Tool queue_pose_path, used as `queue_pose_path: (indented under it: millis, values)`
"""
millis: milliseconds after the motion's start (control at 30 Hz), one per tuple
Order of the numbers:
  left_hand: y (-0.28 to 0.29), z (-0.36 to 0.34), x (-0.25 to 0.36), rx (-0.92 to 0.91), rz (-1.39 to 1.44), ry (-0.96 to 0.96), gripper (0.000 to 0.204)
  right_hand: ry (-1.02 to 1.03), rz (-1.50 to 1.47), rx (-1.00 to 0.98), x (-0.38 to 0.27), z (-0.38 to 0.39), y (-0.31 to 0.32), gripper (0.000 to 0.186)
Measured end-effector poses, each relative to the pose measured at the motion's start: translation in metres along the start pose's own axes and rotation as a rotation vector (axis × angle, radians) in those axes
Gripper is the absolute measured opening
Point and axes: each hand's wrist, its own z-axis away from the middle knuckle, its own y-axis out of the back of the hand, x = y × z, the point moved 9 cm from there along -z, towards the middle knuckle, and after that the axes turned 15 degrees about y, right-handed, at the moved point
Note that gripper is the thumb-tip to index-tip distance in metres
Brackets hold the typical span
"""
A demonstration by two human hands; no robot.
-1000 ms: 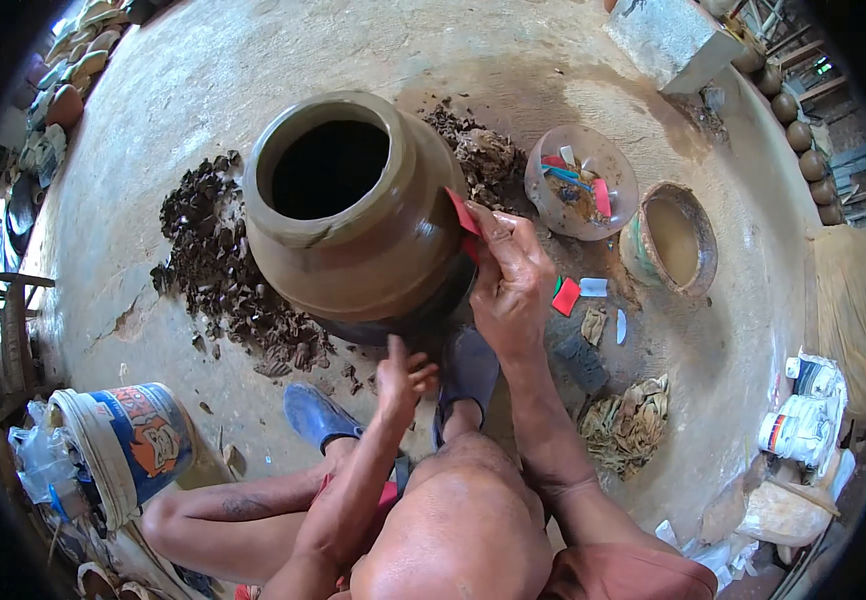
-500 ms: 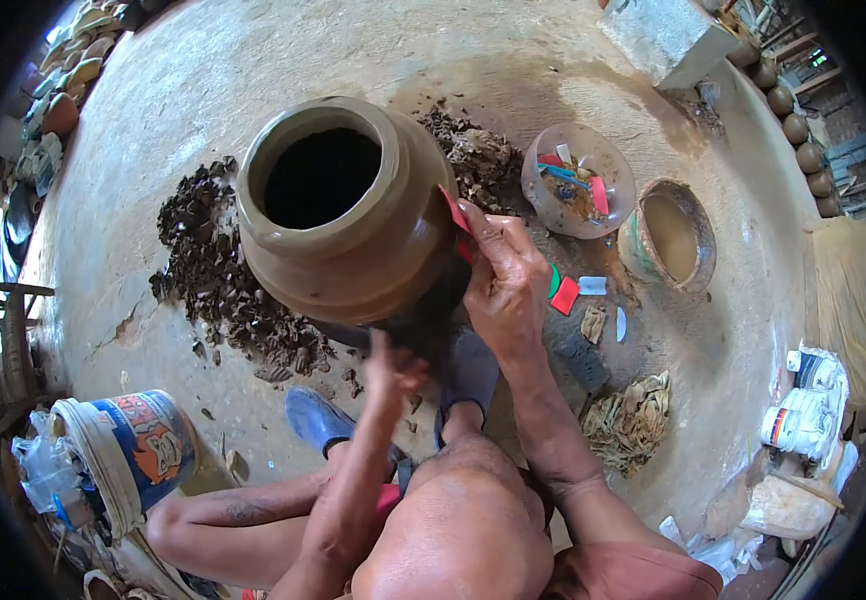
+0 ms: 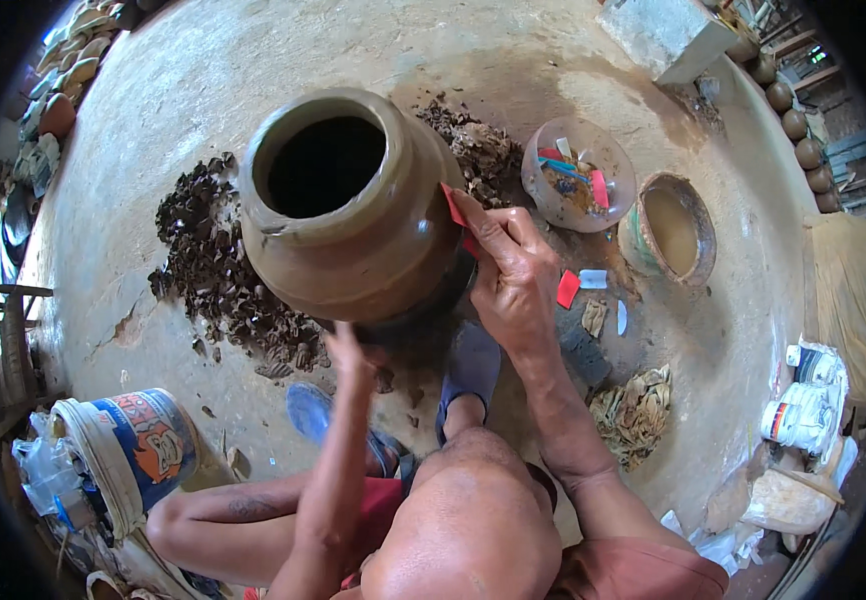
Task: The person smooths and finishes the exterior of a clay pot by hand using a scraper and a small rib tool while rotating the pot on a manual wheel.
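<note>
Left of centre in the frame, dark scraps (image 3: 218, 255) lie on the floor (image 3: 143, 330) beside the pot. The left forearm (image 3: 336, 465) rises almost vertically from the lower edge; the left hand (image 3: 350, 355) is at the pot's lower wall, below frame centre. It is blurred: finger opening and contact cannot be told. The pot (image 3: 363, 258), in the upper middle, is tilted, its mouth facing upper left. At its right side, a red scraper (image 3: 455, 206) lies against the wall. The right hand (image 3: 518, 275), right of centre, grips this scraper with closed fingers, wrist raised, back of the hand uppermost; the right forearm (image 3: 563, 425) slants in from the lower right.

Step in hand, as judged: scraping the outer wall. Next move, as judged: calls for even scraper pressure, with the left hand clear of the blade.
</note>
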Motion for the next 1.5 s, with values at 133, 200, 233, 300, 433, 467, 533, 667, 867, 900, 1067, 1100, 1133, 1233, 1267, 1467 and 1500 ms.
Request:
queue_pose_path:
  millis: [133, 200, 233, 300, 433, 467, 533, 667, 867, 900, 1067, 1100, 1133, 1233, 1267, 1467, 1500]
  values:
    - [0.030, -0.048, 0.082, -0.031, -0.210, -0.297, 0.050, 0.014, -0.018, 0.021, -0.002, -0.002, -0.001, 0.077]
    - [0.062, -0.037, 0.070, 0.190, -0.056, -0.540, 0.065, 0.039, -0.100, 0.035, -0.025, -0.017, -0.018, 0.076]
    - [-0.018, 0.025, -0.005, 0.197, 0.042, -0.067, 0.073, -0.016, 0.018, -0.035, 0.012, 0.008, 0.001, 0.076]
    - [-0.029, 0.039, -0.063, -0.051, -0.107, 0.238, 0.082, -0.031, -0.009, -0.037, 0.000, 0.000, 0.001, 0.075]
    - [-0.049, 0.063, -0.062, -0.094, -0.151, 0.407, 0.074, -0.038, 0.024, -0.036, 0.011, 0.002, 0.011, 0.074]
    - [-0.017, -0.004, -0.016, -0.184, -0.017, 0.188, 0.072, -0.021, -0.013, -0.032, -0.003, -0.008, 0.003, 0.074]
    - [0.004, -0.058, 0.058, -0.306, 0.115, -0.017, 0.066, -0.005, -0.031, -0.026, -0.008, -0.014, 0.000, 0.073]
    - [0.073, -0.066, 0.115, 0.156, -0.257, -0.568, 0.060, 0.039, -0.149, -0.015, -0.037, -0.034, -0.013, 0.071]
    - [-0.047, 0.054, -0.116, -0.232, -0.180, 0.448, 0.086, 0.010, -0.022, -0.065, -0.007, -0.010, 0.006, 0.069]
    - [-0.057, 0.073, -0.114, -0.198, -0.185, 0.466, 0.086, 0.001, -0.007, -0.066, -0.002, -0.008, 0.011, 0.069]
    - [0.005, -0.058, 0.068, -0.370, 0.091, -0.055, 0.055, 0.050, -0.062, -0.041, -0.025, -0.023, 0.008, 0.066]
    - [0.021, -0.067, 0.096, -0.275, -0.015, -0.231, 0.056, 0.049, -0.083, -0.031, -0.029, -0.026, 0.007, 0.066]
    - [0.041, -0.067, 0.124, -0.171, -0.128, -0.415, 0.058, 0.060, -0.097, -0.023, -0.035, -0.029, 0.004, 0.064]
    - [-0.017, 0.020, 0.000, 0.190, 0.052, -0.129, 0.064, 0.042, 0.015, -0.070, -0.010, -0.014, 0.013, 0.062]
    - [-0.021, 0.038, -0.034, 0.155, -0.091, 0.085, 0.073, 0.053, 0.007, -0.076, -0.011, -0.015, 0.012, 0.061]
    - [-0.022, 0.018, -0.017, -0.172, -0.198, 0.146, 0.083, 0.049, 0.011, -0.112, -0.012, -0.019, 0.012, 0.054]
    - [-0.020, -0.012, 0.027, -0.356, 0.104, 0.074, 0.083, 0.059, -0.015, -0.100, -0.020, -0.026, 0.009, 0.054]
